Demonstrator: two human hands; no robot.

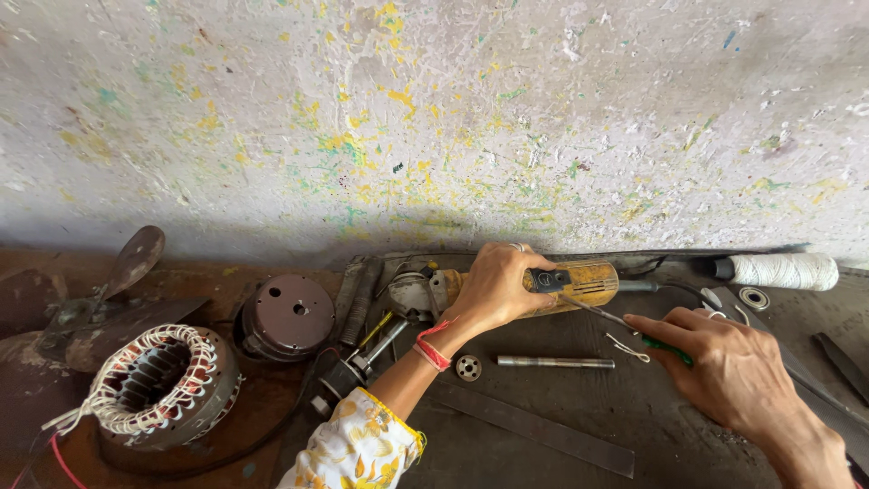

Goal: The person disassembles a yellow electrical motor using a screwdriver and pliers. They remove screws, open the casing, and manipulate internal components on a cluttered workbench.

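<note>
1. Left hand [493, 288] clamps the yellow angle grinder [543, 288], pinning it steady on the bench by the wall.
2. Right hand [724, 358] pinches a green-handled screwdriver [634, 330], tip angled into the grinder's body.

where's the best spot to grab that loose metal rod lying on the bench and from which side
Probably the middle of the metal rod, pinched from above. It lies flat and crosswise on the bench, with bare surface in front and behind. The right hand with the screwdriver is nearest its right end; the left hand is on the yellow grinder.
</note>
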